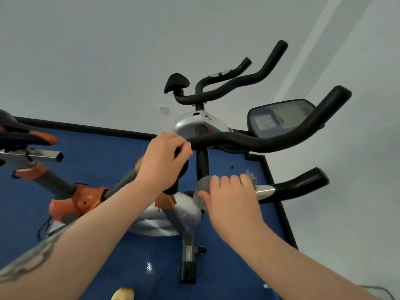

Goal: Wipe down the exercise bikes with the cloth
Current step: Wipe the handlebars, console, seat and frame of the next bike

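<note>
- Closest to us, both forearms come in from the bottom corners, and a small yellowish thing at the bottom edge is too cut off to name.
- Mid-frame, right of centre, our right hand [232, 199] is curled around the grey cloth [203, 187], pressing it onto the lower handlebar [296, 187] where the silver sleeve meets the black grip.
- Just left and slightly higher, our left hand [165, 158] is closed on the near end of the upper handlebar [259, 141], and we judge it is steadying the bike.
- Under the hands sits the silver flywheel housing [171, 217] and the orange-and-grey frame [78, 201], standing on the blue floor mat [108, 152].
- At the left edge, the saddle [19, 133] of this bike pokes into view.
- Further back, right of centre, the console screen [281, 115] faces us, and behind it a second bike [194, 124] rises with its own curved black bars in the upper middle.
- Progress call: we are mid-wipe on one grip. We can't tell clean from dirty here, so we'd reckon the other bars, console, saddle, frame and the far bike are still to do.
</note>
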The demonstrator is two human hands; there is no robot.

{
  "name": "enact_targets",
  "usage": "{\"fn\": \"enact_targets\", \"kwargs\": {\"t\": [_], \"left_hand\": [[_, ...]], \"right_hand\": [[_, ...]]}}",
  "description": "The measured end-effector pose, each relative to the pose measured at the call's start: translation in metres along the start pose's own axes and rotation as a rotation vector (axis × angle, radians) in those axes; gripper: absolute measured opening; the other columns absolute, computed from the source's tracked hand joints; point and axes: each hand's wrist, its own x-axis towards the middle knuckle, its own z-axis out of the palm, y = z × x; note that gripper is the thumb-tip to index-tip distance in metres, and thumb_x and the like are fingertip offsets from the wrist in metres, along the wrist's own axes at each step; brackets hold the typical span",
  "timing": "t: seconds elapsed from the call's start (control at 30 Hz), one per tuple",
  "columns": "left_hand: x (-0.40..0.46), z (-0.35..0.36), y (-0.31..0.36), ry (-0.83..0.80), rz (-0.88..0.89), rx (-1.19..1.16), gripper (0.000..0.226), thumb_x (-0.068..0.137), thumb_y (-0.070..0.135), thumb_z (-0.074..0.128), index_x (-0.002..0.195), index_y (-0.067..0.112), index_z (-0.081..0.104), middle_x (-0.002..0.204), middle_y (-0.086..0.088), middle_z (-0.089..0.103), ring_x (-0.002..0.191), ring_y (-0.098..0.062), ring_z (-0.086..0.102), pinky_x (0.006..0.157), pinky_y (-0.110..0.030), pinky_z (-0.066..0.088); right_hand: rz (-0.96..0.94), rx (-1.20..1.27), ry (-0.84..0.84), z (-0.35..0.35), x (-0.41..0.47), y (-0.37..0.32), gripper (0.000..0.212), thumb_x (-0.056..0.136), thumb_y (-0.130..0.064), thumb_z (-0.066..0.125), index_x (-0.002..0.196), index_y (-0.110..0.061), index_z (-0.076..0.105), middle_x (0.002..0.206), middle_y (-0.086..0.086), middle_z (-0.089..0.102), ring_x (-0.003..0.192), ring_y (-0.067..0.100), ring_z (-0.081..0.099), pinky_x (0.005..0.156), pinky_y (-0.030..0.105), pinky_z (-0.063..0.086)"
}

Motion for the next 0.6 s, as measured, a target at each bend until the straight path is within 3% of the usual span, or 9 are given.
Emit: {"fn": "enact_targets", "kwargs": {"t": [0.17, 0.3, 0.37, 0.47, 0.53, 0.6], "left_hand": [[-0.001, 0.002, -0.005, 0.002, -0.053, -0.047, 0.03, 0.092, 0.037, 0.04, 0.082, 0.024, 0.065, 0.084, 0.016, 0.053, 0.087, -0.005, 0.045, 0.08, -0.029, 0.042], [0.003, 0.006, -0.014, -0.014, -0.042, -0.015, 0.017, 0.092, 0.029, 0.048, 0.089, 0.029, 0.064, 0.089, 0.015, 0.052, 0.089, -0.007, 0.044, 0.082, -0.027, 0.038], [0.005, 0.006, -0.017, -0.055, 0.004, 0.027, 0.017, 0.091, 0.03, 0.047, 0.087, 0.03, 0.064, 0.088, 0.015, 0.051, 0.088, -0.008, 0.041, 0.081, -0.027, 0.033], [0.013, 0.005, -0.023, -0.172, 0.078, 0.092, 0.025, 0.09, 0.038, 0.039, 0.084, 0.032, 0.063, 0.088, 0.014, 0.051, 0.086, -0.007, 0.038, 0.081, -0.026, 0.026], [0.019, 0.005, -0.031, -0.198, 0.113, 0.062, 0.026, 0.091, 0.038, 0.04, 0.077, 0.026, 0.059, 0.082, 0.011, 0.052, 0.08, -0.008, 0.04, 0.079, -0.029, 0.035], [0.021, 0.005, -0.037, -0.157, 0.101, -0.029, 0.022, 0.092, 0.034, 0.045, 0.074, 0.025, 0.054, 0.078, 0.012, 0.048, 0.077, -0.006, 0.041, 0.073, -0.027, 0.039]], "right_hand": [[0.037, 0.037, 0.0, 0.002, 0.004, -0.002, 0.037, 0.093, -0.047, 0.049, 0.078, -0.015, 0.059, 0.064, 0.001, 0.06, 0.059, 0.023, 0.057, 0.065, 0.036, 0.042], [0.193, 0.278, -0.113, 0.005, 0.041, -0.019, 0.042, 0.103, -0.047, 0.023, 0.106, -0.013, 0.048, 0.097, 0.005, 0.064, 0.087, 0.025, 0.062, 0.069, 0.035, 0.034], [0.235, 0.274, -0.151, 0.008, 0.046, -0.021, 0.041, 0.103, -0.047, 0.02, 0.108, -0.014, 0.044, 0.1, 0.005, 0.064, 0.088, 0.026, 0.061, 0.065, 0.034, 0.03], [0.219, 0.2, -0.108, 0.013, 0.036, -0.022, 0.035, 0.102, -0.047, 0.02, 0.102, -0.017, 0.039, 0.092, 0.002, 0.063, 0.073, 0.023, 0.056, 0.062, 0.034, 0.029], [0.335, 0.392, -0.146, 0.011, 0.053, -0.027, 0.035, 0.102, -0.047, 0.023, 0.102, -0.016, 0.039, 0.09, 0.004, 0.062, 0.068, 0.02, 0.049, 0.059, 0.034, 0.029], [0.441, 0.57, -0.188, 0.012, 0.078, -0.03, 0.035, 0.102, -0.044, 0.026, 0.111, -0.014, 0.042, 0.103, 0.009, 0.063, 0.086, 0.027, 0.055, 0.065, 0.035, 0.031]]}}
